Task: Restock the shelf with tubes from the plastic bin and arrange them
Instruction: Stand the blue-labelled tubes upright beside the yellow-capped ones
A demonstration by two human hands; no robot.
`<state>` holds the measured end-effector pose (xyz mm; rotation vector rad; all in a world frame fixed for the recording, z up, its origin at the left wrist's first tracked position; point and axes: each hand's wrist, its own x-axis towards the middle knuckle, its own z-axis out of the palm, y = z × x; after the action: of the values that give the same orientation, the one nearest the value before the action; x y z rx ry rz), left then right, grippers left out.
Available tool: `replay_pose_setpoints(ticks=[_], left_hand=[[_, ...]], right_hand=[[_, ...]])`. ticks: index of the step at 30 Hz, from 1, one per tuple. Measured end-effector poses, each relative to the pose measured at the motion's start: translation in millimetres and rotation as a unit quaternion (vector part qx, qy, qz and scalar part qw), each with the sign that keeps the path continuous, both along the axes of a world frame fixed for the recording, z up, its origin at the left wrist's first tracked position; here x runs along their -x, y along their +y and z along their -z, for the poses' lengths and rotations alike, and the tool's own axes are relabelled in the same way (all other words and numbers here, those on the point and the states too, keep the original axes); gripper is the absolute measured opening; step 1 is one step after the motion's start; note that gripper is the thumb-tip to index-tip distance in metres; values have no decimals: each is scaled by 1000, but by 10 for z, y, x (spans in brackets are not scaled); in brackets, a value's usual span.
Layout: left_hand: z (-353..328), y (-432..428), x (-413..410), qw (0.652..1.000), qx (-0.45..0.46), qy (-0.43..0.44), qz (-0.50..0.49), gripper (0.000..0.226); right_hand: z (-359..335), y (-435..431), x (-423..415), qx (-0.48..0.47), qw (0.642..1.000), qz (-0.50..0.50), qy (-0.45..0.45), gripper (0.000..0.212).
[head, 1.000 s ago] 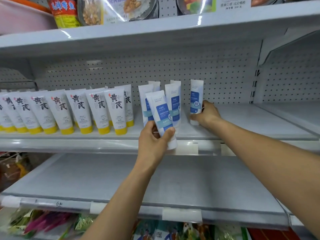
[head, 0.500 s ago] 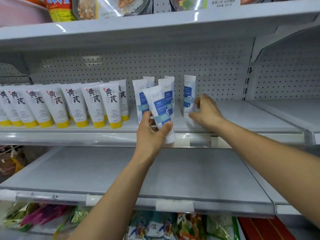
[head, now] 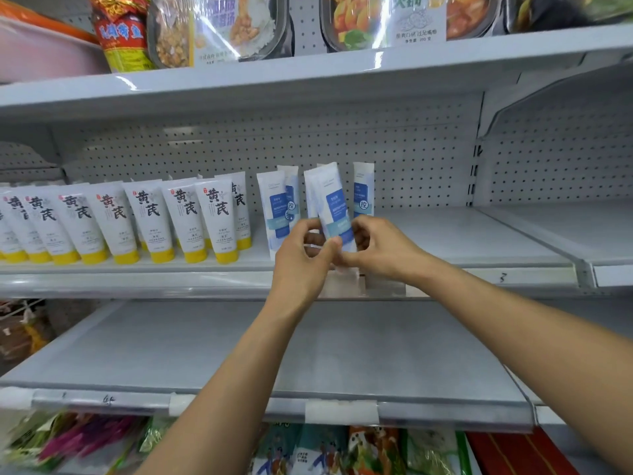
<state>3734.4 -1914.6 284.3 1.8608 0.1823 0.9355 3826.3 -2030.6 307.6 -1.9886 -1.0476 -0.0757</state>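
Observation:
Both my hands hold one white tube with a blue label (head: 334, 204) upright at the front of the middle shelf (head: 479, 241). My left hand (head: 303, 260) grips its lower part with thumb and fingers. My right hand (head: 383, 252) pinches the same tube from the right. Behind it stand several more blue-labelled tubes (head: 277, 207), one of them (head: 363, 190) alone at the right end. A row of white tubes with yellow caps (head: 150, 217) fills the shelf to the left. The plastic bin is out of view.
To the right of the blue tubes the middle shelf is bare metal. A wide lower shelf (head: 342, 354) juts out beneath my arms. Food packs (head: 239, 25) line the top shelf, and bagged goods (head: 325, 450) lie at the bottom.
My right hand left the rightmost standing tube and came over to the tube in my left hand. That tube has shifted right and now stands in front of the blue group.

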Motion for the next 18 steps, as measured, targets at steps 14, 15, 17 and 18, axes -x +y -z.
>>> replay_pose_setpoints(ticks=[14,15,17,18], left_hand=[[185,292,60,960,-219,136,-107,23],[178,296,59,960,-219,138,-106,22],[170,301,56,960,-219,141,-105,23],[170,302,57,959,-221,143,-105,23]], right_hand=[[64,40,-383,6,991,112,66,46],[67,39,-383,7,991,114,65,46],[70,40,-376,9,992,113,61,46],[71,42,-371,10,992,111,58,46]])
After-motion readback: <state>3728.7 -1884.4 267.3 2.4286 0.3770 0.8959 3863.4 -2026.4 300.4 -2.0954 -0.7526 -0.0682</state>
